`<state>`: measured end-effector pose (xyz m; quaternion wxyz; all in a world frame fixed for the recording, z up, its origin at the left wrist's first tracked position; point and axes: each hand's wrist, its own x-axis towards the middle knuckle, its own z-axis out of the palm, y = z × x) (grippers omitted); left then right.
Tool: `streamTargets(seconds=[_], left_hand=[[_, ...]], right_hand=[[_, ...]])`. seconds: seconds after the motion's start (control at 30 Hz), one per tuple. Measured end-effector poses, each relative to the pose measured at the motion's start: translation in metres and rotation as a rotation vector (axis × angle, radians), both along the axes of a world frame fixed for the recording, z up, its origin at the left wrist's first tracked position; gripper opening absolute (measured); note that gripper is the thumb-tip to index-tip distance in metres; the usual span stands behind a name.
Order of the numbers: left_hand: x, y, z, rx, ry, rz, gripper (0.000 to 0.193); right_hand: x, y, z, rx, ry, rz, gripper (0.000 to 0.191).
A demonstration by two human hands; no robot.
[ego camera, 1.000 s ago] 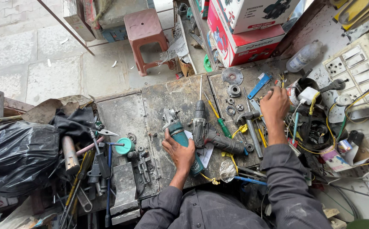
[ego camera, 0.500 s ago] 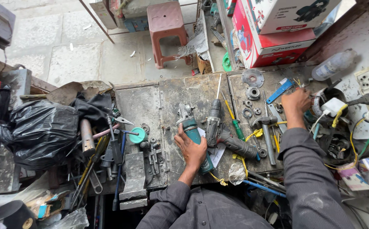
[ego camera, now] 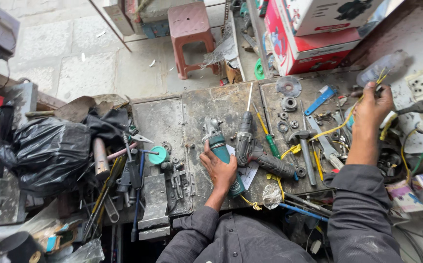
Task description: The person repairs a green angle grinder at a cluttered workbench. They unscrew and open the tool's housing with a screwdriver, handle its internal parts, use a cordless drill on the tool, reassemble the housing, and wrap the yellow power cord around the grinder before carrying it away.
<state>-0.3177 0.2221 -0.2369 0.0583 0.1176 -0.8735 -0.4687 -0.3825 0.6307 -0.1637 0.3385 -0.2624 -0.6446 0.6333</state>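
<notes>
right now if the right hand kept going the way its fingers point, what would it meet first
The right hand points up and away over the bench. The clear plastic bottle lying just beyond its fingers looks first in line, though depth is unclear.

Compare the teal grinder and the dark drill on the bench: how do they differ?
The grinder has a teal body; the drill is dark grey and black. The left hand grips the grinder, while the drill lies free, untouched. The drill carries a long thin bit pointing away from the person; the grinder shows only a short metal head. The right hand is away from both, holding a yellow wire. Both tools lie side by side on the metal bench.
</notes>
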Motion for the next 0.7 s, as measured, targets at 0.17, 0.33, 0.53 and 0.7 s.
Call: streamTargets(seconds=[0.17, 0.33, 0.53, 0.7], left_hand=[[0.007, 0.006, 0.001, -0.028, 0.051, 0.006, 0.097], [0.009, 0.011, 0.000, -0.006, 0.016, -0.001, 0.095], [0.007, 0.019, 0.002, -0.029, 0.027, 0.002, 0.097], [0.003, 0.024, 0.003, -0.023, -0.015, -0.008, 0.098]], right_hand=[[-0.003, 0.025, -0.014, -0.386, 0.262, -0.134, 0.018], [-0.012, 0.045, -0.020, -0.510, 0.266, -0.284, 0.015], [-0.026, 0.052, -0.013, -0.318, 0.271, -0.414, 0.022], [-0.048, 0.063, -0.001, -0.160, 0.455, -0.277, 0.024]])
